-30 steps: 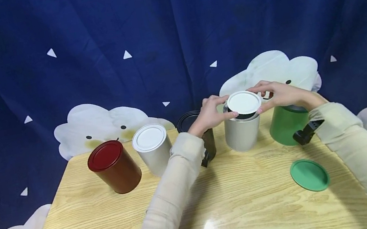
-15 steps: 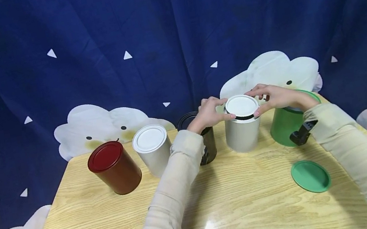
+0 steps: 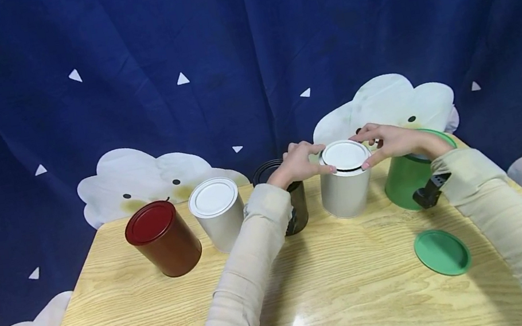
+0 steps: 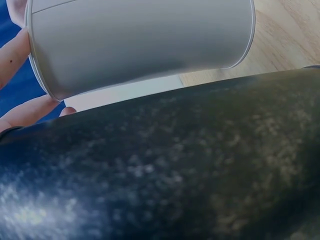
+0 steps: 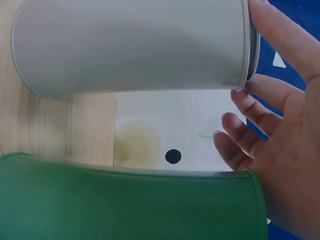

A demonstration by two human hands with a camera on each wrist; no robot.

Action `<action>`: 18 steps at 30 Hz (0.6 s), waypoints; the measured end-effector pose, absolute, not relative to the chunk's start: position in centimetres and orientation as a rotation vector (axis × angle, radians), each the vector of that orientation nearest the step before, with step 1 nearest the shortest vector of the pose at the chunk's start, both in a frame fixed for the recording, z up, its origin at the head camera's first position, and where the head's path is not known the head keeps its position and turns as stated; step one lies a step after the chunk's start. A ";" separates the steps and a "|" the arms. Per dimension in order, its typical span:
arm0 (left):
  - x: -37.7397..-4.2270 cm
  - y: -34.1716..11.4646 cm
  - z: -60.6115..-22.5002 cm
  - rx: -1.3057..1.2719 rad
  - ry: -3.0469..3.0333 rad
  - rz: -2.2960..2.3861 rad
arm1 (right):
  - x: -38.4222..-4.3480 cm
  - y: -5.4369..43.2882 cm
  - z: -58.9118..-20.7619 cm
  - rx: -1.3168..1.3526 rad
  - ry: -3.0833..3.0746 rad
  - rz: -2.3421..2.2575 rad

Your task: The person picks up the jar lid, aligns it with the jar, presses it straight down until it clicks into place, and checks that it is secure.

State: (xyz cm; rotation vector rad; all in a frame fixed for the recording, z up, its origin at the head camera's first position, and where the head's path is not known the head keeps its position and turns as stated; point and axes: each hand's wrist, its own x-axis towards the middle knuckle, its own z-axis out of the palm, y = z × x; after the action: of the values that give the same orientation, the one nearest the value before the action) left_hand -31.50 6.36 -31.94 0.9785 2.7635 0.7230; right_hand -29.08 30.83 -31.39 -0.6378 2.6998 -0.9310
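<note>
In the head view a white lid [image 3: 345,154] sits right at the rim of a white can [image 3: 345,196], with a thin dark gap along the near side. My left hand [image 3: 300,163] pinches the lid's left edge between thumb and fingers. On the opposite edge, my right hand [image 3: 390,141] grips it the same way. The right wrist view shows a dark gap between can wall [image 5: 130,45] and lid at the right hand's [image 5: 300,130] fingertips. Left fingers [image 4: 15,57] touch the can's top end in the left wrist view.
A black can [image 3: 299,209] stands under the left wrist, and an uncovered green can [image 3: 406,181] under the right. A green lid [image 3: 442,252] lies on the wooden table [image 3: 358,297]. Further left stand a lidded white can [image 3: 222,225] and a dark red can [image 3: 171,246].
Both hands have lowered the white lid onto the white can and shifted it slightly left. The dark opening at the near side has narrowed to a thin line.
</note>
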 end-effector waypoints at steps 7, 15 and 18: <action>-31.5 6.5 -31.8 0.975 2.775 0.684 | -29.0 30.9 -31.1 -0.679 2.706 -0.874; -31.1 6.7 -31.8 0.945 2.840 0.678 | -29.0 31.1 -31.3 -0.785 2.822 -0.854; -31.1 6.8 -31.8 0.937 2.858 0.661 | -29.0 31.1 -31.4 -0.804 2.834 -0.864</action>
State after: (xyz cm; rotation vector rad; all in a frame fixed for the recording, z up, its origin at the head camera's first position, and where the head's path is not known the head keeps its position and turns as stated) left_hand -31.07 6.80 -31.81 0.9374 2.8577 0.6605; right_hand -28.97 31.13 -31.40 -0.8044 2.8342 -0.8645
